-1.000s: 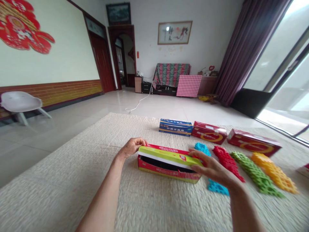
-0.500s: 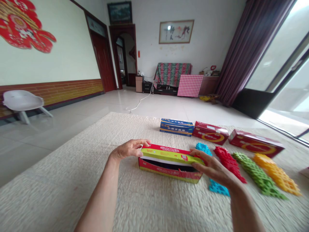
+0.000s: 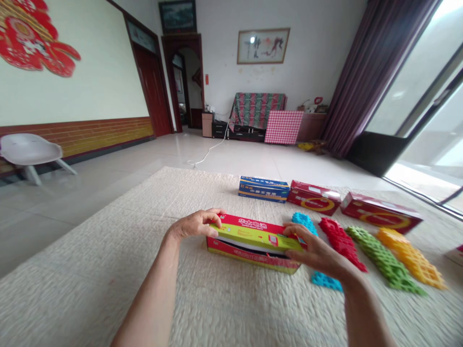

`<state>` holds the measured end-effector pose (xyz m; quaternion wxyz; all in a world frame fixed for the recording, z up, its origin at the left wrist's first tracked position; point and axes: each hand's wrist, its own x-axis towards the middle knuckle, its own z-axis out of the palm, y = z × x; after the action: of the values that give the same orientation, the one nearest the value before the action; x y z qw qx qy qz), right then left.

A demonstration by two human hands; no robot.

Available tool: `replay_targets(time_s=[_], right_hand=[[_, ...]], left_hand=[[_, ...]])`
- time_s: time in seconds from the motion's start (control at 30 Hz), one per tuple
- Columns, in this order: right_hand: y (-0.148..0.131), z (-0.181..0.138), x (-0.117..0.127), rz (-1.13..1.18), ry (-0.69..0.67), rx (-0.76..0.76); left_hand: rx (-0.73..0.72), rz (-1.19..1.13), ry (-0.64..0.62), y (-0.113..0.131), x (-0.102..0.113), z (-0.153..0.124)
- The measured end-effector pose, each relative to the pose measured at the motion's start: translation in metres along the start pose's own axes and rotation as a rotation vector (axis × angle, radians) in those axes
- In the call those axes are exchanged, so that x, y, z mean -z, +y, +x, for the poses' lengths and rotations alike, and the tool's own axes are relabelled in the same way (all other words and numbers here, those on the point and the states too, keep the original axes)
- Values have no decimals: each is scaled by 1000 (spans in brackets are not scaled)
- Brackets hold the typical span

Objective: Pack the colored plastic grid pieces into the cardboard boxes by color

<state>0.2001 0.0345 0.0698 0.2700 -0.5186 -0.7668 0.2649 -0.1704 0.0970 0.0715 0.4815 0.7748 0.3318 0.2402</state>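
On a pale mat (image 3: 119,255), between the left hand (image 3: 193,225) and the right hand (image 3: 321,250), a box (image 3: 246,258) sat with its lid (image 3: 253,230) mostly down, a dark gap along the front not yet closed. Each hand pinched one end of the lid, fingers on top, thumb at its front edge. Mat stretched wide left of the left hand; room was tighter right of the right, past a blue strip (image 3: 305,221), a red strip (image 3: 340,243), a green strip (image 3: 385,260) and a yellow strip (image 3: 410,258). Beyond the hands stood a blue box (image 3: 262,191) and two red boxes (image 3: 313,198).

Two bare hands (image 3: 195,224) (image 3: 320,248), bare wrists (image 3: 172,237), uncovered forearms (image 3: 150,289) widening toward the lower edge
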Motion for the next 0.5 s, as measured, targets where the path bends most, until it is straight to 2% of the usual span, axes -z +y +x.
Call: replay_targets(time_s=[0.13, 0.27, 0.5], right_hand=[[-5, 0, 1, -14, -7, -22], [-4, 3, -3, -70, 38, -28], [3, 8, -15, -98, 85, 29]], left_hand=[[46, 100, 59, 6, -4, 4], [5, 202, 102, 10, -8, 9], [17, 305, 62, 9, -12, 12]])
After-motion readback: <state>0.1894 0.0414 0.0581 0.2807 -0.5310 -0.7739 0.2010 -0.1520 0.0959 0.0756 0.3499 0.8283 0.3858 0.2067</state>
